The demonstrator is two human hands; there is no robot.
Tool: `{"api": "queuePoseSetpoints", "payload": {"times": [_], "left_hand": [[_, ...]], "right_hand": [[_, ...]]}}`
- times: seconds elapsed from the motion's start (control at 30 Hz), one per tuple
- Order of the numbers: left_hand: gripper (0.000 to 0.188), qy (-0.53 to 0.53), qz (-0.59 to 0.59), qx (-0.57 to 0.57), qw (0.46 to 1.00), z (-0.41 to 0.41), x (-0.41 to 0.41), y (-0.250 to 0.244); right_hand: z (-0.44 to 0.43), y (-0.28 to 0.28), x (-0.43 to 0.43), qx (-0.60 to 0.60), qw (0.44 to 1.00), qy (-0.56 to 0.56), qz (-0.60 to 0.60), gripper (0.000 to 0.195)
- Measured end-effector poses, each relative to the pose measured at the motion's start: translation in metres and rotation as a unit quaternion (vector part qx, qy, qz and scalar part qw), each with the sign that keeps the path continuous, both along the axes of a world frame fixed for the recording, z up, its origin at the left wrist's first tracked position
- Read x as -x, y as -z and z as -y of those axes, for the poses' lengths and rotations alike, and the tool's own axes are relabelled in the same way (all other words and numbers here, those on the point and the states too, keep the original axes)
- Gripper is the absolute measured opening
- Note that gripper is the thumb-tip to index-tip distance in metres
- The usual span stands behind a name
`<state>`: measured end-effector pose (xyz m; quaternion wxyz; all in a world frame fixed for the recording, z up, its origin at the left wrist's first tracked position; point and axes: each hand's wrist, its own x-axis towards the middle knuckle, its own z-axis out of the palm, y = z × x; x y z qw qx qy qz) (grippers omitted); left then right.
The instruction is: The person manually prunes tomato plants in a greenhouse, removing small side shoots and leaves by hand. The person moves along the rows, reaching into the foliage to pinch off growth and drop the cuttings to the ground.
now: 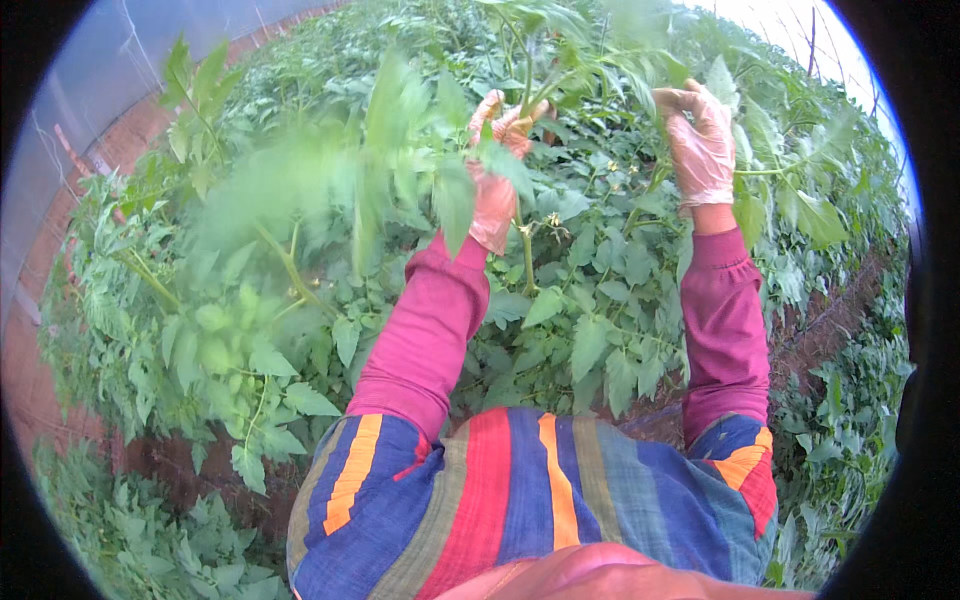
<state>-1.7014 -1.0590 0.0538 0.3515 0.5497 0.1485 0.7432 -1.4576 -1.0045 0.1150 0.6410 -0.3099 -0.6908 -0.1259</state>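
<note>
My left hand (pixel 496 176), in a thin translucent glove, reaches up among tomato foliage with its fingers curled around the upper stem (pixel 527 79) of a tomato plant. Leaves cover part of that palm. Lower down, the same plant's stem (pixel 528 259) shows beside small yellow flowers (pixel 553 220). To the right, my right hand (pixel 701 146) is raised to a similar height, gloved too, thumb and fingers bent toward each other beside a tomato leaf (pixel 643 88). Whether anything is pinched between those fingertips cannot be made out.
Dense tomato plants (pixel 600 330) fill the space before me. Blurred leaves (pixel 292 187) hang close on the left. Bare reddish soil (pixel 832 315) runs between rows on the right. A plastic sheet wall (pixel 97 82) curves along the left, and more plants (pixel 165 540) grow at lower left.
</note>
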Motion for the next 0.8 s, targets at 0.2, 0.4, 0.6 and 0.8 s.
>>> {"api": "queuePoseSetpoints", "payload": {"times": [0.2, 0.4, 0.6, 0.8], "left_hand": [[0.045, 0.046, 0.057, 0.084, 0.994, -0.005, -0.008, -0.021], [0.034, -0.013, 0.102, 0.118, 0.988, 0.002, -0.004, -0.025], [0.018, -0.069, 0.142, 0.177, 0.971, 0.012, 0.017, -0.032], [0.021, -0.072, 0.230, 0.134, 0.961, 0.011, 0.069, -0.028]], "right_hand": [[-0.008, -0.025, 0.006, 0.138, 0.937, -0.252, -0.200, 0.019], [0.028, -0.067, 0.065, 0.043, 0.906, -0.401, -0.128, 0.017], [0.064, -0.103, 0.156, 0.374, 0.833, -0.402, 0.062, 0.066], [0.041, -0.117, 0.198, 0.358, 0.598, -0.716, -0.005, 0.076]]}}
